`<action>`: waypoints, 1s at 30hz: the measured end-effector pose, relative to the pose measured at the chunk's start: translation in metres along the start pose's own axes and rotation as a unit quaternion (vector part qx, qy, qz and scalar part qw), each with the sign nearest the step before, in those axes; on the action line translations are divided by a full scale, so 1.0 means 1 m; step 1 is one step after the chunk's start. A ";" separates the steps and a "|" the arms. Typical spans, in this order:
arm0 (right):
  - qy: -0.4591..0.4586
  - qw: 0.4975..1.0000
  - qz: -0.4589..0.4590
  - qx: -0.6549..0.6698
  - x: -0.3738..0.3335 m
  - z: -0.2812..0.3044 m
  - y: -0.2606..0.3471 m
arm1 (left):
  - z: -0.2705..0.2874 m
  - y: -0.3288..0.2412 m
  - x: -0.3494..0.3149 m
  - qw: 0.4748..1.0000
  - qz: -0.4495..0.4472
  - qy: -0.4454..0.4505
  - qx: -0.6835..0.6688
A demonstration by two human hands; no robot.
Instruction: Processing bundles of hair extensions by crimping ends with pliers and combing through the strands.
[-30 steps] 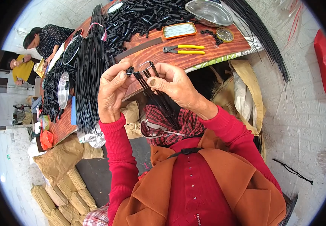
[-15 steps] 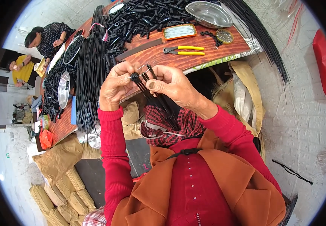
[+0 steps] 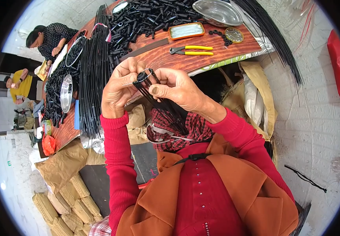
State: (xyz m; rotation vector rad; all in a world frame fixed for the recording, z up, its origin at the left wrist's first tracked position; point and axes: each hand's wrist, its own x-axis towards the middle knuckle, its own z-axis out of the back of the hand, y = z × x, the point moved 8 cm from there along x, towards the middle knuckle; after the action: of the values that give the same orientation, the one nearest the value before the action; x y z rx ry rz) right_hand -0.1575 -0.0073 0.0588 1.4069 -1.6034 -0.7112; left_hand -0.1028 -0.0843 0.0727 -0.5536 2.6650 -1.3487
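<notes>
Above my lap, my left hand [image 3: 117,88] pinches a small round black hub [image 3: 142,76] and a thin bent wire [image 3: 146,70] between thumb and fingers. Black umbrella ribs [image 3: 169,112] fan down from the hub toward the red-and-black checked cloth [image 3: 160,135] on my lap. My right hand [image 3: 185,92] grips several ribs near their upper ends, its thumb laid across them. The wire passes by the rib ends between both hands. How many ribs are threaded on it cannot be made out.
On the wooden table [image 3: 232,51] lie yellow-handled cutters [image 3: 198,50], an orange-rimmed tray of wires [image 3: 186,30], a round tin [image 3: 234,35], a clear bowl [image 3: 218,11] and heaped black tubes [image 3: 150,15]. A long rod bundle [image 3: 93,78] overhangs its edge. Two people work at far left.
My hands have drawn closer together. The rib ends in my right hand now sit nearer the hub, and the ribs are bunched tighter around it.
</notes>
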 end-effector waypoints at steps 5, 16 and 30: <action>0.006 1.000 -0.005 0.021 0.002 0.000 0.000 | 0.002 0.001 -0.002 0.999 -0.009 -0.022 -0.030; 0.034 0.998 -0.025 0.046 0.006 -0.001 -0.004 | -0.003 -0.003 -0.006 0.999 -0.030 -0.012 -0.014; 0.046 0.998 -0.037 0.032 -0.002 -0.001 -0.005 | -0.013 -0.005 -0.010 0.998 0.014 -0.036 0.044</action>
State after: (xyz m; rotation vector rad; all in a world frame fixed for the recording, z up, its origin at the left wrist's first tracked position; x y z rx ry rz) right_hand -0.1536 -0.0062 0.0543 1.5306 -1.5203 -0.6342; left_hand -0.0955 -0.0734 0.0839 -0.5426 2.5325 -1.4027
